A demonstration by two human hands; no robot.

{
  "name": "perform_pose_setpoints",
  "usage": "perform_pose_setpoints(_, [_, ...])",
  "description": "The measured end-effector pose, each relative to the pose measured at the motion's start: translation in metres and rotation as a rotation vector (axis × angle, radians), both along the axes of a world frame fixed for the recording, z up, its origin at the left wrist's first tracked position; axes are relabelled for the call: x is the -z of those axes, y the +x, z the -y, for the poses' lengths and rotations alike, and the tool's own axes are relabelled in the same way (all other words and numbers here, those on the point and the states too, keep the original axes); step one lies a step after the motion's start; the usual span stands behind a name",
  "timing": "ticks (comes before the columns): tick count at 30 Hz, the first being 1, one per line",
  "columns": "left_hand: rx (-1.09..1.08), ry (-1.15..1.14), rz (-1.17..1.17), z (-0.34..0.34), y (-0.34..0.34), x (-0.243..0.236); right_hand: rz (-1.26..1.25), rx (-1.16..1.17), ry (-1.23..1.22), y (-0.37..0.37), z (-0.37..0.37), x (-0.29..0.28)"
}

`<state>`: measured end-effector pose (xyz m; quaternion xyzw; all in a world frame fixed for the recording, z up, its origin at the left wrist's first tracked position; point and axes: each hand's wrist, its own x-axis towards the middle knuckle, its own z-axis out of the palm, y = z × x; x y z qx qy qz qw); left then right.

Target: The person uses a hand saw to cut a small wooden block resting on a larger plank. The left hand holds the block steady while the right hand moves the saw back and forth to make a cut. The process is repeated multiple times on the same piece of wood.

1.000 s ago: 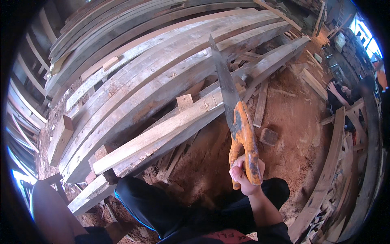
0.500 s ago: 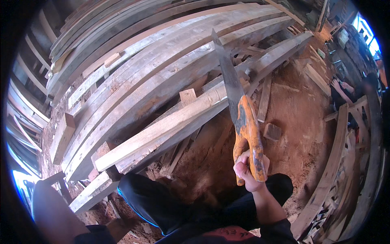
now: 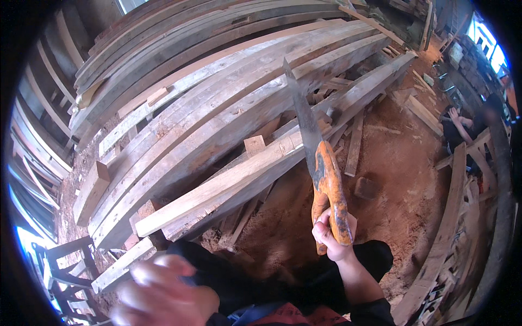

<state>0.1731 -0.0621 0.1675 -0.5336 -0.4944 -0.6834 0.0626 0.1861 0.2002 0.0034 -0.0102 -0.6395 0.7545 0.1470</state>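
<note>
A handsaw point(image 3: 329, 187) with a worn orange handle is gripped in my right hand point(image 3: 338, 239), whose fingers wrap through the handle. Its grey blade points up and away, passing in front of a light squared timber point(image 3: 228, 190). I cannot tell whether the blade touches the wood. At the lower left, my left hand point(image 3: 163, 293) is raised near my knee, by the near end of the timbers. Motion smears its fingers, so their pose is unclear, and no held thing shows there.
Long curved beams point(image 3: 217, 103) lie stacked side by side across the left and back. A small wood block point(image 3: 365, 188) rests on the reddish dirt floor point(image 3: 402, 163). More planks point(image 3: 435, 239) line the right side. Farther right, another person's hands point(image 3: 459, 118) show.
My left hand has come in from the far left toward my knee. The saw, still in my right hand, and the timbers appear slightly lower in the view.
</note>
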Motion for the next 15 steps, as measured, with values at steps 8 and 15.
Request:
perform_pose_setpoints(8, [0.015, 0.04, 0.05, -0.002, 0.008, 0.005, 0.027, -0.013, 0.003, 0.002, -0.003, 0.0])
perform_pose_setpoints(15, [0.149, -0.05, 0.16, 0.009, 0.006, 0.004, 0.009, 0.006, 0.031, 0.002, -0.002, 0.0])
